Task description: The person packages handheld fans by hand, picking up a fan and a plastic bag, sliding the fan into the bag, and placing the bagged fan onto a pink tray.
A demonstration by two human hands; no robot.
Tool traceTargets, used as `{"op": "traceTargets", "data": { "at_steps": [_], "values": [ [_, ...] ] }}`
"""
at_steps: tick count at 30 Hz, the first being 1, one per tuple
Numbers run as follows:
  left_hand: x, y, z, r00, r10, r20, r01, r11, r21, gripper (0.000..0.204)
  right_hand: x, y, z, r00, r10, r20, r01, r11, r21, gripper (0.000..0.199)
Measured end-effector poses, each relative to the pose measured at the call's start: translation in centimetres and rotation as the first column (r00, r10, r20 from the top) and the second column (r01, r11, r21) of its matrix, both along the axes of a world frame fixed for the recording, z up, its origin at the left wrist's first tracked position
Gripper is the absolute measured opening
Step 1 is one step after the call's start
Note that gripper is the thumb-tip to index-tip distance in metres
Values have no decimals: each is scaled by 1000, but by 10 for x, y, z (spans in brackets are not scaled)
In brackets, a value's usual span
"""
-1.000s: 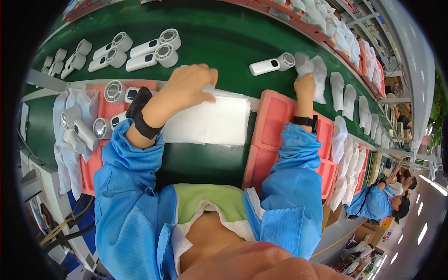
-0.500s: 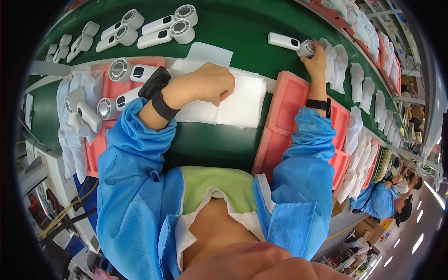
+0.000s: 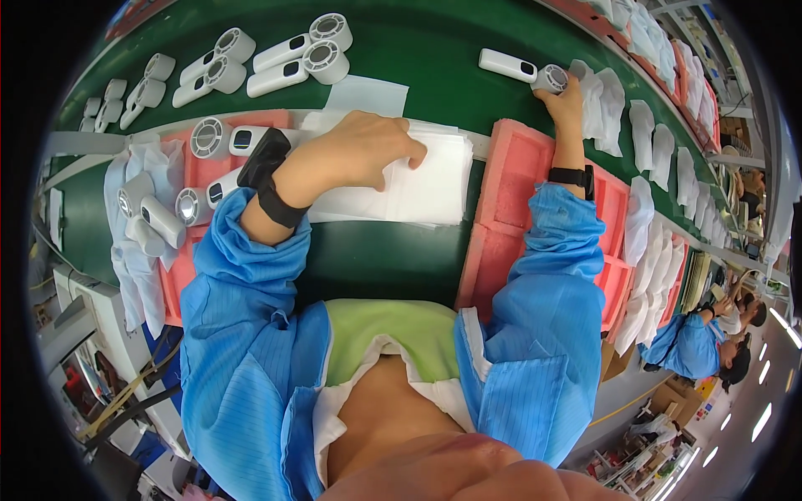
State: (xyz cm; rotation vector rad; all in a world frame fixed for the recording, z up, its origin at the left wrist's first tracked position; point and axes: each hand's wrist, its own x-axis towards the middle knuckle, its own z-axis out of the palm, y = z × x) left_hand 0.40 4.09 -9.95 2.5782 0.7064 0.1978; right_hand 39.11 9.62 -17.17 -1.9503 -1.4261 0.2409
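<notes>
At the far right of the green work surface a white handheld fan (image 3: 506,65) lies with its handle pointing left. My right hand (image 3: 563,102) holds the fan by its round head, the thumb on the near side and the fingers at the right edge. My left hand (image 3: 368,152) is over a stack of thin white sleeves (image 3: 434,188). Its thumb and forefinger are apart with nothing visible between them, while the other fingers are partly hidden. A paler sheet (image 3: 365,94) sticks out beyond the stack's far edge.
Several white handheld fans (image 3: 278,77) lie in rows at the far left. More fans rest on a pink foam tray (image 3: 198,171) and on bagged pieces by my left arm. Another pink tray (image 3: 504,179) is under my right arm. Wrapped pieces (image 3: 641,138) line the right side.
My left hand's thumb and forefinger have spread apart over the sleeves, and the hand has shifted slightly. My right hand stays at the fan's head, nearly unmoved.
</notes>
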Motion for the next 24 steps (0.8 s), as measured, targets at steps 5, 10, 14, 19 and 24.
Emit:
{"op": "traceTargets", "data": {
  "at_steps": [5,10,14,19,24],
  "values": [
    [5,10,4,954,-136,-266,102,985,-139,23,1,1,1,997,-55,47,57,998,-35,73],
    [10,13,1,936,-154,-317,123,986,-116,15,13,-1,-4,990,-108,91,110,994,-19,73],
    [23,7,-6,937,280,206,-260,958,-122,13,8,-4,5,989,-104,101,109,993,-44,69],
    [43,-11,-19,859,438,265,-455,890,2,16,-12,-3,23,984,-52,-171,39,996,-81,66],
    [45,-18,-1,943,296,151,-288,955,-71,26,-10,-2,28,946,-38,-322,45,999,12,63]
  ]
}}
